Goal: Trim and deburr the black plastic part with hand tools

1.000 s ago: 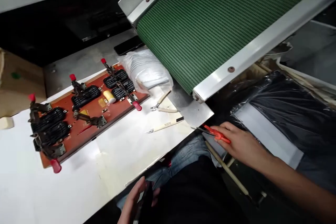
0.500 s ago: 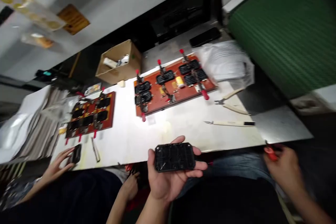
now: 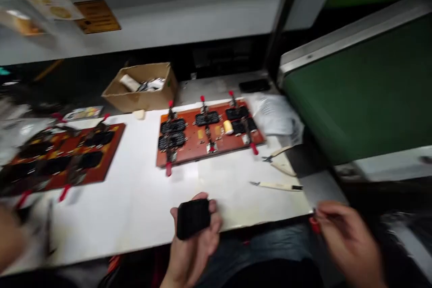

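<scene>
Holding hand, left: left hand (image 3: 195, 252), palm up, fingers curled round a black part (image 3: 193, 218); thumb at one side edge, fingertips at the other.
Black part, location: in the left palm, tilted, seen against the front of the white table (image 3: 135, 198).
Black part, handling: judged light and stiff, probably moulded plastic; smooth face may slip. Best gripped by opposite side edges; any thin moulded detail should be spared pressure.
Right hand: right hand (image 3: 349, 238), fingers closed on a red-handled tool (image 3: 314, 225) just beside the table's right front corner.
Loose tools: craft knife (image 3: 276, 186) and cutters (image 3: 268, 159) lie near each other on the table, apart from both hands.
Clamp board: reddish board (image 3: 189, 144) beyond the left hand, bearing black pieces under red-tipped clamps; bagged stack (image 3: 278, 117) just beside its right end.
Outer area: second board (image 3: 113, 148) to the left, cardboard box (image 3: 148, 101) behind, green conveyor (image 3: 364, 85) to the right.
Obscured: tool's working end not discernible; black part's underside hidden and surface detail blurred; co-worker's limb (image 3: 10, 238) smeared and cut off at left edge.
</scene>
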A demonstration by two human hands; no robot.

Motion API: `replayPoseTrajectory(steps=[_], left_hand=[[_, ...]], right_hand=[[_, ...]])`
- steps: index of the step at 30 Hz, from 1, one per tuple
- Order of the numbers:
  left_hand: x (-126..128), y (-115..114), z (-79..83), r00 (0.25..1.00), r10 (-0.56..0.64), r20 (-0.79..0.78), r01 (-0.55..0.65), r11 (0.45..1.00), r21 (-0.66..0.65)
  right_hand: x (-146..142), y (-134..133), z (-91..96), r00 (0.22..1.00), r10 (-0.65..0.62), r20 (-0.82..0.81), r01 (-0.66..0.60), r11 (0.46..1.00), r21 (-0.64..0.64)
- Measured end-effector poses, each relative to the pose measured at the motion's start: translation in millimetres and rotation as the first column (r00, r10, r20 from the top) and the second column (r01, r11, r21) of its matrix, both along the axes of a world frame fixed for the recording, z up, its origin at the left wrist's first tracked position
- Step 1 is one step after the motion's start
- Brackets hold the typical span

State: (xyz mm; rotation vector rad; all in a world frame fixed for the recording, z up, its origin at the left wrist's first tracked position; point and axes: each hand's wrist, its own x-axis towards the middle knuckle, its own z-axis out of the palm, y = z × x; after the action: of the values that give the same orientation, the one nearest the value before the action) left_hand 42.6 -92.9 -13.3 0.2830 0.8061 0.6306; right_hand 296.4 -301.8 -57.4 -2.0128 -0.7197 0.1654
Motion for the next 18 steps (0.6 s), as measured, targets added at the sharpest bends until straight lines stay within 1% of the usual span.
replayPoseTrajectory(steps=[1,2,3,4,6,8,10,12,15,18], left_hand=[[1,7,-6.5,0.996,0.002,-0.085,0.001,0.999,0.033],[2,13,-13.2,0.987,-0.005,-0.162,0.017,0.997,0.073],[4,20,-19.7,0.974,-0.009,-0.227,0.038,0.992,0.123],[4,26,-25.5,0.96,-0.007,-0.281,0.057,0.984,0.171],[4,33,-34.2,0.933,0.0,-0.36,0.095,0.965,0.246],[2,34,-38.4,0.914,-0.002,-0.406,0.139,0.941,0.308],[0,32,-38.4,0.906,-0.017,-0.424,0.178,0.923,0.342],[-1,28,-35.8,0.912,-0.003,-0.41,0.162,0.921,0.355],[-2,25,-31.8,0.925,0.022,-0.38,0.12,0.931,0.345],[-2,26,-31.2,0.923,-0.002,-0.384,0.143,0.93,0.339]], right_hand=[[9,28,10.7,0.997,0.064,0.035,-0.063,0.997,-0.035],[20,58,20.3,0.986,0.132,0.106,-0.126,0.99,-0.063],[33,89,28.0,0.962,0.192,0.194,-0.172,0.978,-0.116],[48,118,33.5,0.93,0.235,0.282,-0.186,0.964,-0.19],[78,171,36.1,0.902,0.234,0.364,-0.151,0.959,-0.242],[106,210,28.9,0.885,0.212,0.414,-0.097,0.955,-0.282],[129,236,17.0,0.867,0.212,0.45,-0.065,0.945,-0.319],[148,253,6.1,0.846,0.239,0.476,-0.063,0.933,-0.355],[166,268,-3.9,0.826,0.269,0.495,-0.058,0.915,-0.4],[174,273,-8.1,0.821,0.248,0.514,-0.033,0.92,-0.391]])
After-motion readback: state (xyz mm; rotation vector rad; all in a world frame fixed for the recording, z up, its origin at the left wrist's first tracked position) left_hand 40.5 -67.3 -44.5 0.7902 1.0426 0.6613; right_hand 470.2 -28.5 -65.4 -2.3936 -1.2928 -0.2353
